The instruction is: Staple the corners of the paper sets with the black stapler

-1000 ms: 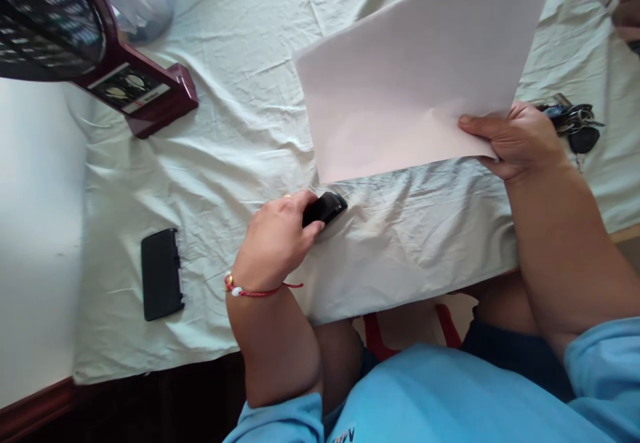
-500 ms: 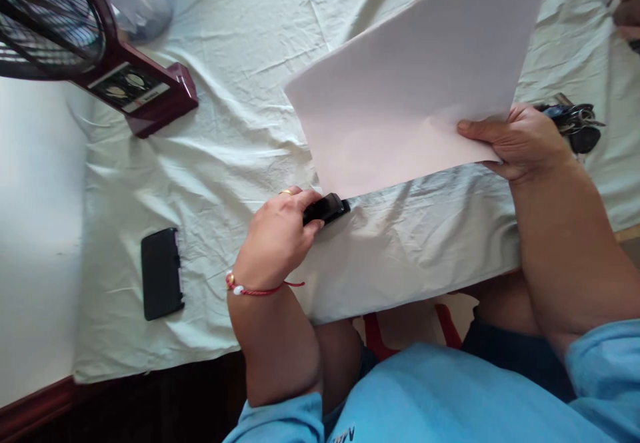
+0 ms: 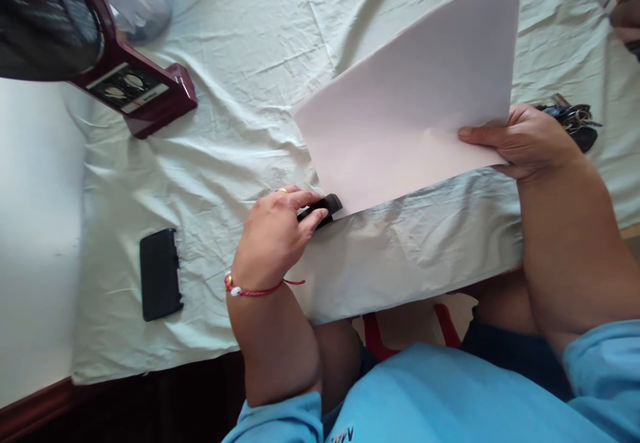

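Observation:
My left hand (image 3: 280,230) is closed around a small black stapler (image 3: 327,206), fingers over the top and thumb along the near side. White paper (image 3: 400,110) slants over the cloth, and its near left corner sits in the stapler's front end. Whether this is one sheet or several I cannot tell. My right hand (image 3: 530,140) grips the paper's near right edge, thumb on top and the other fingers hidden beneath. The paper's far side curves upward.
A pale cloth (image 3: 240,156) with wrinkles covers the table. A dark red fan (image 3: 160,96) stands at the far left beside a clear plastic bag (image 3: 140,3). A black phone case (image 3: 161,274) lies at the left. Keys (image 3: 577,123) lie beyond my right hand.
The paper's near left corner has moved toward me and into the stapler's front. Its far right part has bent and shifted left. Both hands keep their grips.

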The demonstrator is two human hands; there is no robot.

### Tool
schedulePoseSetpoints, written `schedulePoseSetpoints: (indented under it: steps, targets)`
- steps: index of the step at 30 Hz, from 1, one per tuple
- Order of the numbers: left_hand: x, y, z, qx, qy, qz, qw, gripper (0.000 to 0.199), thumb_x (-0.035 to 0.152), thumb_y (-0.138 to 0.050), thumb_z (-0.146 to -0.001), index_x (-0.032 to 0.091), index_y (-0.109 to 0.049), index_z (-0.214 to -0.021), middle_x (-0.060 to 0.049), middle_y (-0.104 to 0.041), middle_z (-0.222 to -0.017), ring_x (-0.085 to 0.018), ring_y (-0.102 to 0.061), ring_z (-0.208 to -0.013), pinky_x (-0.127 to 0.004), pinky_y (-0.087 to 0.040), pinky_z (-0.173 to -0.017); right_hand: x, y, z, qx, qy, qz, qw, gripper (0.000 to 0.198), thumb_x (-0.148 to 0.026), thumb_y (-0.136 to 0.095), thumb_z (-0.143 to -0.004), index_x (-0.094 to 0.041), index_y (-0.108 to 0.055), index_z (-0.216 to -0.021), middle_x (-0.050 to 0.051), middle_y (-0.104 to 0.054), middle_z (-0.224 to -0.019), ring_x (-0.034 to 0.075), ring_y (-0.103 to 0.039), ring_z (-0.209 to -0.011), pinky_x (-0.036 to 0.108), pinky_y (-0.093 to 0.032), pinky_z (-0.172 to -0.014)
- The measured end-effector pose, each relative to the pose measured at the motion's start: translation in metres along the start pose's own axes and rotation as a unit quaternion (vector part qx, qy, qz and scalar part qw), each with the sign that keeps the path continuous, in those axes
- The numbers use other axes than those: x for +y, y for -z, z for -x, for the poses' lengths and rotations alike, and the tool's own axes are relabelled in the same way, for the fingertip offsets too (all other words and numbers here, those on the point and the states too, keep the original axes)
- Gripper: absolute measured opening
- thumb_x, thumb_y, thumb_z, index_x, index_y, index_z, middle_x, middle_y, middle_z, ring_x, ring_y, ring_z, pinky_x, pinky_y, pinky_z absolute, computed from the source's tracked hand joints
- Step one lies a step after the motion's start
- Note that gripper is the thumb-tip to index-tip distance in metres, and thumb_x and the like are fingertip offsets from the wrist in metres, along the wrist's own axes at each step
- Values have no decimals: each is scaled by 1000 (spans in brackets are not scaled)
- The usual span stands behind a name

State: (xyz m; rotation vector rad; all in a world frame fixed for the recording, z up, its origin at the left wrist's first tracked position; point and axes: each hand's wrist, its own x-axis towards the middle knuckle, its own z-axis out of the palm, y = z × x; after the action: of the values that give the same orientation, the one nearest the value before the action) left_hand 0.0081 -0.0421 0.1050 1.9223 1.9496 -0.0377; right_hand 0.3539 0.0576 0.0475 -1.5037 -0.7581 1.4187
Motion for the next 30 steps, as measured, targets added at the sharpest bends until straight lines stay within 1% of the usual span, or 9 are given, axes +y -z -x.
schedulePoseSetpoints:
  steps: [6,10,12,15,19,23,27,28,30]
  targets:
    - [2,0,-1,-10,1,-12,1000,25,24,-77,-113,23,-95,-132,-10,-90,-135,-37,-85,-125,-48,-64,-112,2,3,-5,12,-1,13,1000,21,8,-85,-80,-12,-89,-81,10,-89,-94,16,-82,-72,23,-70,-64]
    - [15,-2,-1,-25,25,-84,996,25,25,-76,-117,24,-94,-135,-12,-89,-141,-40,-82,-136,-50,-64,-114,1,2,-4,14,-2,20,1000,22,8,-84,-80,-14,-86,-77,9,-88,-93,16,-83,-76,23,-71,-68]
    - [23,-3,-1,-33,31,-126,991,25,26,-72,-119,24,-95,-132,-14,-89,-142,-42,-80,-140,-53,-64,-115,0,1,-3,15,-3,23,1000,22,7,-85,-80,-15,-86,-76,9,-88,-92,16,-82,-75,23,-70,-66]
    - [29,-3,-1,-48,34,-152,987,27,27,-69,-121,24,-95,-130,-14,-88,-142,-43,-80,-140,-55,-64,-114,1,-1,-2,19,-11,20,1000,20,5,-87,-80,-15,-87,-79,9,-88,-93,16,-79,-70,23,-68,-62]
    - [30,-1,-1,-51,36,-152,986,27,27,-69,-121,23,-94,-131,-15,-88,-141,-43,-81,-139,-54,-64,-113,4,0,-4,21,-10,31,999,18,4,-89,-81,-14,-88,-80,9,-89,-95,15,-79,-71,22,-67,-63]
    - [25,-2,-1,-36,26,-119,992,26,24,-72,-119,24,-95,-132,-13,-89,-138,-40,-83,-133,-50,-65,-109,10,4,-11,20,6,56,998,14,0,-93,-84,-13,-89,-85,10,-90,-98,14,-80,-73,19,-65,-62]
    - [16,-8,-3,-12,-7,-48,999,22,21,-80,-113,24,-95,-128,-9,-91,-129,-36,-85,-124,-46,-65,-110,11,-2,-11,34,35,25,998,16,0,-92,-85,-14,-89,-91,9,-90,-101,18,-83,-79,26,-71,-70]
    - [14,-10,-2,5,-16,-28,999,21,20,-82,-111,24,-95,-127,-9,-91,-127,-36,-85,-123,-46,-66,-111,10,-5,-11,47,42,13,998,17,1,-91,-85,-15,-88,-91,8,-91,-101,18,-84,-81,28,-73,-73]
    - [16,-12,1,74,-34,23,996,20,21,-83,-109,24,-95,-125,-9,-91,-127,-35,-84,-126,-47,-66,-115,7,-11,-9,74,52,-6,996,19,2,-89,-86,-16,-87,-91,7,-91,-103,18,-86,-85,32,-76,-81]
